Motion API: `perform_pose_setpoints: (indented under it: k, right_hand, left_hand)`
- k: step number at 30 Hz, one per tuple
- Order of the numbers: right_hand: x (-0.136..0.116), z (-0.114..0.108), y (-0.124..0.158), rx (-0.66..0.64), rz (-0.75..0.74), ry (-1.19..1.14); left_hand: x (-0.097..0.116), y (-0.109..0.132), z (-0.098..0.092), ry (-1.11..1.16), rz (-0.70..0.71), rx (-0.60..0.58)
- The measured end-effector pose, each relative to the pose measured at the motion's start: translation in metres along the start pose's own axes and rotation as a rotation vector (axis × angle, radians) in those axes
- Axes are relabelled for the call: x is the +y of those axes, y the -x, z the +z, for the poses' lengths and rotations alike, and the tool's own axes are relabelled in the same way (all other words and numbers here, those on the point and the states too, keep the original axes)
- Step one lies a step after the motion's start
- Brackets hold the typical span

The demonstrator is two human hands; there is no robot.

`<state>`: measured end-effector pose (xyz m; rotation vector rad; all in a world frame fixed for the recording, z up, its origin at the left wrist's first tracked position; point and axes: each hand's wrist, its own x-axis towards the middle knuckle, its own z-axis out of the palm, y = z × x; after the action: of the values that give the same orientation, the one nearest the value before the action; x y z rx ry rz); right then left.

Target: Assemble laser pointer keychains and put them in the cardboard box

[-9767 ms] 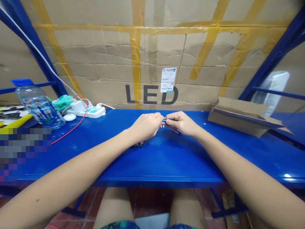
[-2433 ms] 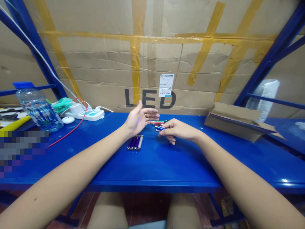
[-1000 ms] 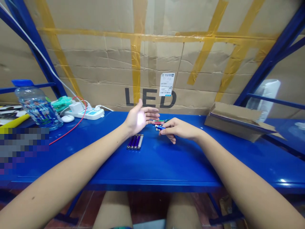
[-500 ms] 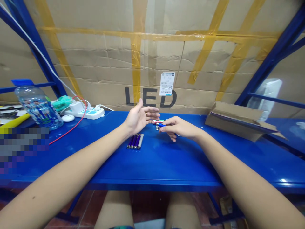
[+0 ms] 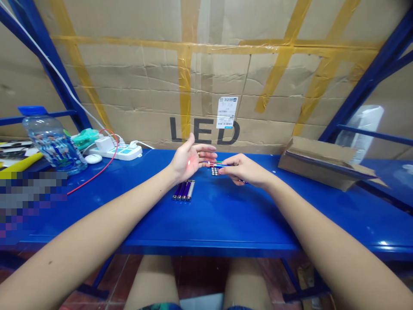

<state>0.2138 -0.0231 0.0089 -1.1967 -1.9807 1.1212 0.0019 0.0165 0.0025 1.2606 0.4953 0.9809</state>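
My left hand [image 5: 190, 162] is raised over the blue table with its palm turned to the right and its fingers spread, holding nothing. A red glow with a bright spot falls on that palm. My right hand [image 5: 240, 168] pinches a slim blue laser pointer [image 5: 221, 165], its tip aimed at the left palm. Beneath and between the hands lies a small group of silver button cells [image 5: 214, 171]. Red and green tubes behind them are partly hidden by the right fingers. Near my left wrist, several purple and silver tubes [image 5: 183, 190] lie side by side.
A water bottle [image 5: 53, 142], a white power strip [image 5: 124, 151] and a red cable [image 5: 109, 165] occupy the left side. On the right is an open cardboard box [image 5: 322, 165]. A large taped carton [image 5: 145, 94] stands behind the blue table [image 5: 206, 228].
A red glow now shows on my left palm. The laser pointer in my right hand has swung to point at that palm, and the button cells are more visible.
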Motion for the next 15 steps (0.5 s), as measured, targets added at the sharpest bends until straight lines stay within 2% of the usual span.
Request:
perform_pose_setpoints:
  k: [15]
  right_hand:
    - [-0.0018, -0.0001, -0.0007, 0.046, 0.004, 0.113]
  left_hand:
    - [-0.0004, -0.0010, -0.0011, -0.035, 0.020, 0.005]
